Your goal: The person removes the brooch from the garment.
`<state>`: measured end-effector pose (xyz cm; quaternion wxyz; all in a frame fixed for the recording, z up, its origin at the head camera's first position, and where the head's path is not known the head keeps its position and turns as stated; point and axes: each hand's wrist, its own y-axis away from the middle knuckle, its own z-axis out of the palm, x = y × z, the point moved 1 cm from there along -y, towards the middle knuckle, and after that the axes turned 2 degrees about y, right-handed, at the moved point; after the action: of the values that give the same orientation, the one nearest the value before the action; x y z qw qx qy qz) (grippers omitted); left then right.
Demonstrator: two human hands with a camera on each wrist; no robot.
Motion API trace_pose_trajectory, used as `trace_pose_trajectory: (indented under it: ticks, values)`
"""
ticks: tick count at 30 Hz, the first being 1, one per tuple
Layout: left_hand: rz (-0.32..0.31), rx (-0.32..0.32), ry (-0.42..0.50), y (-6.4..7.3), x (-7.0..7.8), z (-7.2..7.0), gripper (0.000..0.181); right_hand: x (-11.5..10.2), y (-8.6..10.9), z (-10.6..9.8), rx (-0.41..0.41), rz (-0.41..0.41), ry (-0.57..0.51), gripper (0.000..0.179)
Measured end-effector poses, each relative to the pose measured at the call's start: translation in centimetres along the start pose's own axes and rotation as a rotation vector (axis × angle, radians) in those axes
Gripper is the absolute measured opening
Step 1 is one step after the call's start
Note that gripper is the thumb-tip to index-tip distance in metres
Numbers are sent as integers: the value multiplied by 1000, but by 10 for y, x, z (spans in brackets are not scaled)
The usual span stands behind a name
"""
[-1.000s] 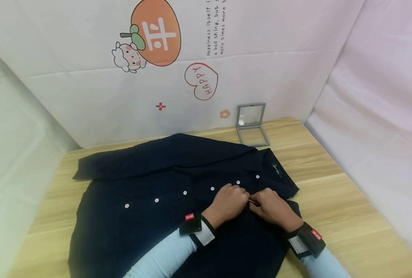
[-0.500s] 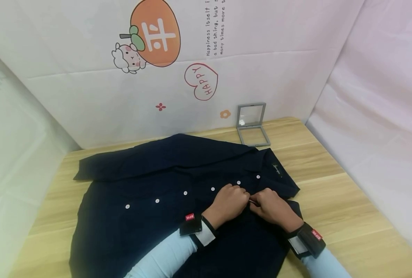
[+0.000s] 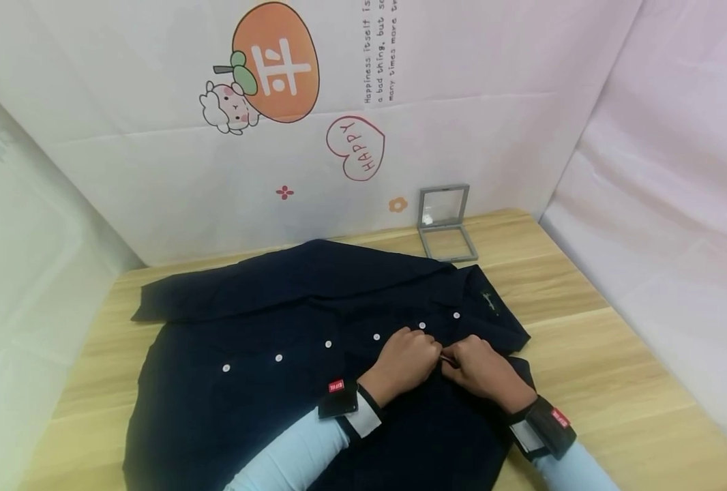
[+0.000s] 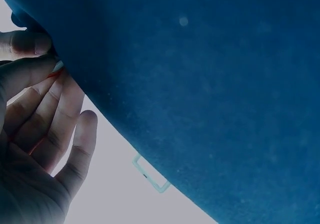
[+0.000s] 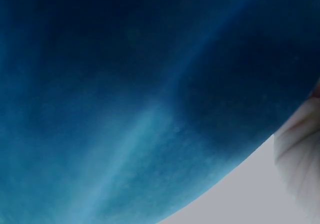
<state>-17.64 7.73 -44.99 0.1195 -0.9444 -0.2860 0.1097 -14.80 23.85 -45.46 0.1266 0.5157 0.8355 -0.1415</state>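
Observation:
A dark navy button-up shirt (image 3: 265,402) lies spread out, collar (image 3: 492,303) to the right, with a row of white buttons (image 3: 329,344) along its front. Close to the collar end, my left hand (image 3: 405,360) pinches the front edge of the cloth. My right hand (image 3: 485,372) grips the same edge just to its right, fingers curled. A small, thin, shiny thing shows between the hands; its kind is unclear. In the left wrist view, thumb and finger of the left hand (image 4: 42,119) meet at the cloth's edge over a small pale spot. Cloth fills most of the right wrist view.
A grey square folding frame (image 3: 448,225) with a clear pane stands open at the table's back edge, just behind the collar. The wooden table (image 3: 597,368) shows to the right of the shirt. White printed cloth walls (image 3: 173,198) enclose the back and both sides.

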Motion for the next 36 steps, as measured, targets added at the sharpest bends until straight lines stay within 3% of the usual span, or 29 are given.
trace_pose_trajectory:
  ticks: [19,29,34,36]
  values:
    - [-18,-28,24,0,2,-1,22,1,2,-3,-13,16,-5,30]
    - [-32,-33,23,0,0,-3,19,4,0,-3,-46,23,-23,14]
    - [-40,-51,50,0,-2,-3,19,7,-1,-4,-71,-12,-45,2]
    - [-49,-69,65,-1,-2,-4,19,9,0,-5,-74,-30,-36,5]
